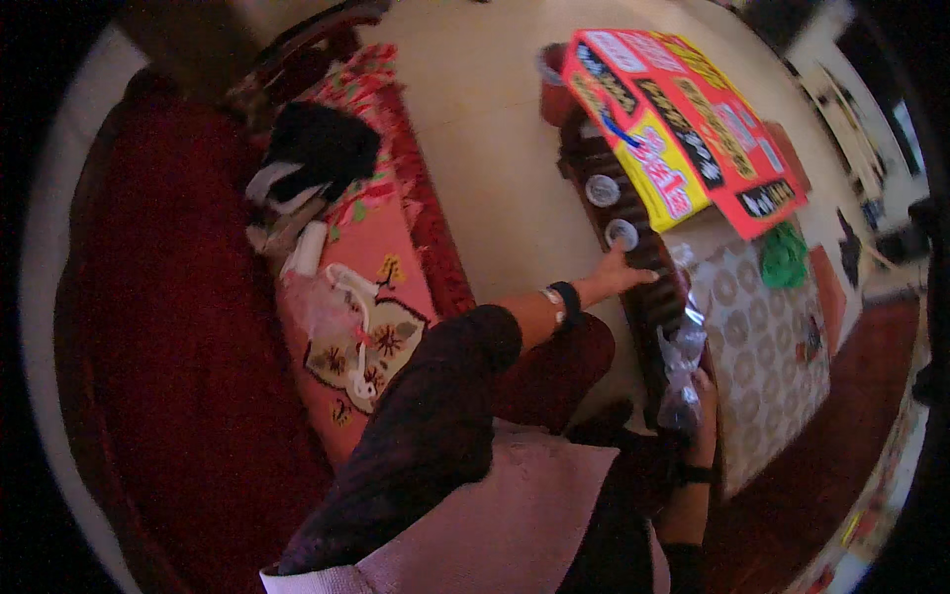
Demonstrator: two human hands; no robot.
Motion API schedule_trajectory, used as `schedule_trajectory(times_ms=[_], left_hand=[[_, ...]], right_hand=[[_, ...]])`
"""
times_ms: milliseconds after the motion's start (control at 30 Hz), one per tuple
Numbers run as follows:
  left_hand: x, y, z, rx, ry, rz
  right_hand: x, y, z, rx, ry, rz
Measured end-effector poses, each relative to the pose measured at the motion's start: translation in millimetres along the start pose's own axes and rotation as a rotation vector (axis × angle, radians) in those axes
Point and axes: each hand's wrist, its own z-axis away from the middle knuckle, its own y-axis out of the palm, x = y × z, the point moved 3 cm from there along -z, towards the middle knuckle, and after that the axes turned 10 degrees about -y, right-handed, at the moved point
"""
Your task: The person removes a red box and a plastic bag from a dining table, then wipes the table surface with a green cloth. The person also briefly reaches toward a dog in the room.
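My left hand [620, 273] reaches over the dark slatted wooden surface [647, 297], thumb spread to the right. Its fingertips are beside or touching a small whitish round cup [621, 235]; which of these I cannot tell. Just beyond it stands a second similar cup [602, 191]. Nearer my body, my right hand [702, 387] grips crumpled clear plastic packaging [681, 367] at the edge of a grey cloth with round motifs [764, 327]. Part of that hand is hidden behind the plastic.
A red and yellow printed cardboard sheet [698, 134] lies over the table's far part. Green plastic [784, 256] rests on the cloth. A reddish container [553, 96] stands beyond. Leftward is a dark red covered seat [185, 319], with black cloth [323, 145] on the pink floral fabric [404, 252].
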Motion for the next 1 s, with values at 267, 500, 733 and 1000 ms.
schedule_trajectory(times_ms=[267, 500, 733, 1000], left_hand=[[-73, -66, 63, 0.067, -0.497, -0.469], [-66, -204, 281, 0.192, -0.452, -0.797], [48, -187, 542, -0.078, -1.274, -0.305], [12, -195, 505, -0.345, -0.912, -0.359]], right_hand=[[5, 0, -10, 0.164, 0.151, -0.316], [-3, 42, -44, 0.223, 0.069, -0.083], [-80, 39, -20, 0.108, 0.006, -0.201], [-148, 9, -31, -0.144, 0.113, 0.137]])
